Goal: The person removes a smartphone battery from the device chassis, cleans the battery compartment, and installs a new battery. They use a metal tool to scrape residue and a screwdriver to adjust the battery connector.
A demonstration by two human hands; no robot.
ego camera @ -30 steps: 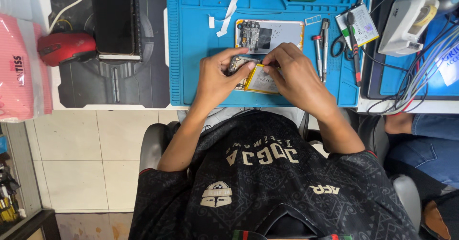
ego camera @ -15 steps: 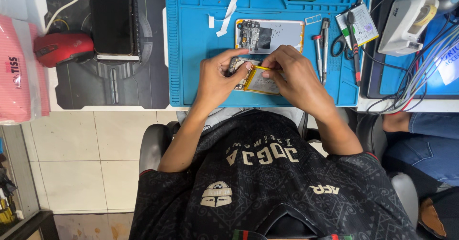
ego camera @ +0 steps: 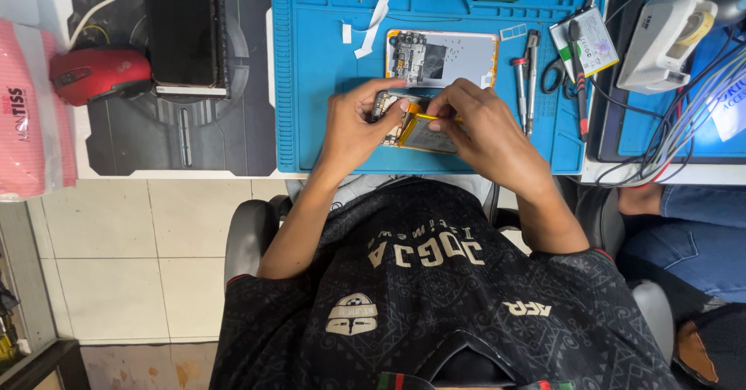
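Left hand (ego camera: 353, 130) pinches opened phone body (ego camera: 391, 109); right hand (ego camera: 478, 126) pinches yellow-edged battery (ego camera: 423, 134), partly lifted. Rear cover (ego camera: 443, 57) already off, on blue mat (ego camera: 326, 64). Battery not yet free.

one overhead view looks straight down, close, onto blue mat (ego camera: 326, 87).

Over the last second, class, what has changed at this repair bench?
Almost nothing. Left hand and right hand still grip the opened phone over the blue mat, fingers shifting only slightly. Phone back cover, red mouse and screwdrivers stayed put.
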